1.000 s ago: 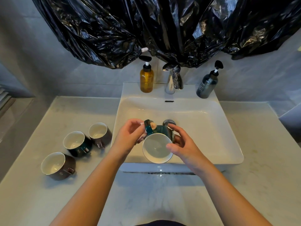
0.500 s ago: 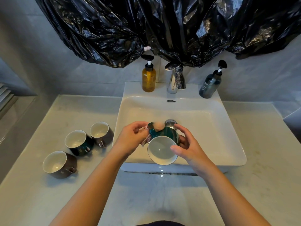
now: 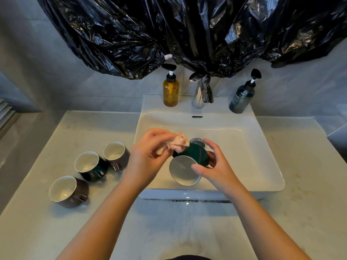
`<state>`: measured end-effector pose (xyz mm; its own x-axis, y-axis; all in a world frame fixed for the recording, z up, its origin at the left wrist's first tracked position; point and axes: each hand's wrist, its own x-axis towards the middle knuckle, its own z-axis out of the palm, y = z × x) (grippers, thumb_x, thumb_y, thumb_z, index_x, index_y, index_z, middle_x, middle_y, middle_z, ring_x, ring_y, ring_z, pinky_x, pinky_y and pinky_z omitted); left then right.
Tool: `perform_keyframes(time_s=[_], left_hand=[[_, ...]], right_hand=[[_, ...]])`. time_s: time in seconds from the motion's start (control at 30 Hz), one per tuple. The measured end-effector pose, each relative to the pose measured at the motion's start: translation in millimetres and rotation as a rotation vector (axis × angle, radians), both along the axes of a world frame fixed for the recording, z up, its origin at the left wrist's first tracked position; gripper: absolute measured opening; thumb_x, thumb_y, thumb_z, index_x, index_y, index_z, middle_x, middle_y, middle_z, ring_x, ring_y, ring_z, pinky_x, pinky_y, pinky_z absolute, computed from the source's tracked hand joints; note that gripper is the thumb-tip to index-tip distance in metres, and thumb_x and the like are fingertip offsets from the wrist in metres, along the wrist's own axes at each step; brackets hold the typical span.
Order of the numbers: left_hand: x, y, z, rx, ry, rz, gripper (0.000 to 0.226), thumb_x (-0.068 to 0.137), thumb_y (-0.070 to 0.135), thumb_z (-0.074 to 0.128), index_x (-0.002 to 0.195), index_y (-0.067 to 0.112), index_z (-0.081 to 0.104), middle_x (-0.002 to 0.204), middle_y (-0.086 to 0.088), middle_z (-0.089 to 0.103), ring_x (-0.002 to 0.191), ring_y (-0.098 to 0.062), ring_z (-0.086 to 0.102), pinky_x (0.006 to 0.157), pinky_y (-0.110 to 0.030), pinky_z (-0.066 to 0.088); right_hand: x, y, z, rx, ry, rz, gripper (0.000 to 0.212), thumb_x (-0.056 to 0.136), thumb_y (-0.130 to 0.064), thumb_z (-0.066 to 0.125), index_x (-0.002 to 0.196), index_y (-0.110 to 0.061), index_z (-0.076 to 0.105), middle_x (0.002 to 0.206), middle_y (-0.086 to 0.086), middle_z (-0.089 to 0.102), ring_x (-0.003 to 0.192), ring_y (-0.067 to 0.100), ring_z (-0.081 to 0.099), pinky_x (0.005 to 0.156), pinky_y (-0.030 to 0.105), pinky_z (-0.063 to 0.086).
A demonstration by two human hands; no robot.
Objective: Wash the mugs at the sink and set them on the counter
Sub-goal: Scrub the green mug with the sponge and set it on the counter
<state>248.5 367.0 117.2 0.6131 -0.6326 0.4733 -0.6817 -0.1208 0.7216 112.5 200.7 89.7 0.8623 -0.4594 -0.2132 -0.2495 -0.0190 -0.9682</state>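
Turning since a moment ago, the dark green, white-lined ceramic mug (image 3: 196,156) is tilting over the white sink (image 3: 244,141), the right hand (image 3: 216,166) curling its grip round it. The left hand (image 3: 148,156) is pinching a crumpled pink cloth (image 3: 178,143) against its wall; rotating steadily helps.

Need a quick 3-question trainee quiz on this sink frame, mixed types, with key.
1. How many mugs stand on the counter?
2. True or false: the right hand grips a mug over the sink while the left hand holds the cloth.
3. The amber bottle stands: A) left of the faucet; B) right of it; C) in the basin.
Key: 1) three; 2) true; 3) A.
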Motion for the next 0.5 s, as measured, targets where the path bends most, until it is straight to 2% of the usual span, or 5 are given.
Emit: perform_keyframes(time_s=[0.07, 0.17, 0.27, 0.5], left_hand=[[0.0, -1.6, -9.4, 0.073, -0.202, 0.003, 0.033, 0.087, 0.01, 0.067, 0.119, 0.015, 0.068, 0.117, -0.004, 0.06, 0.109, -0.015, 0.057, 0.089, -0.026, 0.05], [-3.9, -2.0, -18.2, 0.114, -0.321, 0.072, 0.034, 0.092, 0.022, 0.055, 0.123, 0.015, 0.066, 0.12, -0.006, 0.058, 0.11, -0.022, 0.057, 0.087, -0.026, 0.05], [-8.2, -1.7, -20.7, 0.065, -0.311, 0.113, 0.034, 0.094, 0.021, 0.053, 0.125, 0.015, 0.065, 0.12, -0.009, 0.058, 0.111, -0.022, 0.056, 0.091, -0.023, 0.047], [-12.2, -6.7, -20.8, -0.075, -0.204, 0.177, 0.037, 0.093, 0.01, 0.059, 0.129, 0.018, 0.06, 0.122, -0.006, 0.057, 0.115, -0.012, 0.051, 0.097, -0.016, 0.042]], right_hand=[[2.5, 3.2, -0.2, 0.012, -0.004, -0.01, 0.085, 0.055, -0.05, 0.079, 0.131, -0.049, 0.04, 0.127, -0.007, 0.056, 0.117, 0.011, 0.056, 0.09, 0.027, 0.055], [5.4, 4.1, 2.3, 0.016, -0.009, -0.017, 0.087, 0.053, -0.052, 0.078, 0.131, -0.046, 0.041, 0.126, -0.009, 0.057, 0.117, 0.011, 0.056, 0.093, 0.03, 0.054], [6.0, 4.8, 3.6, 0.02, 0.0, -0.016, 0.091, 0.053, -0.053, 0.078, 0.135, -0.044, 0.04, 0.129, -0.008, 0.055, 0.119, 0.014, 0.054, 0.097, 0.034, 0.053], [8.9, 8.5, 3.4, 0.056, -0.012, -0.002, 0.092, 0.055, -0.053, 0.076, 0.139, -0.034, 0.044, 0.134, -0.009, 0.055, 0.125, 0.012, 0.052, 0.102, 0.034, 0.049]])
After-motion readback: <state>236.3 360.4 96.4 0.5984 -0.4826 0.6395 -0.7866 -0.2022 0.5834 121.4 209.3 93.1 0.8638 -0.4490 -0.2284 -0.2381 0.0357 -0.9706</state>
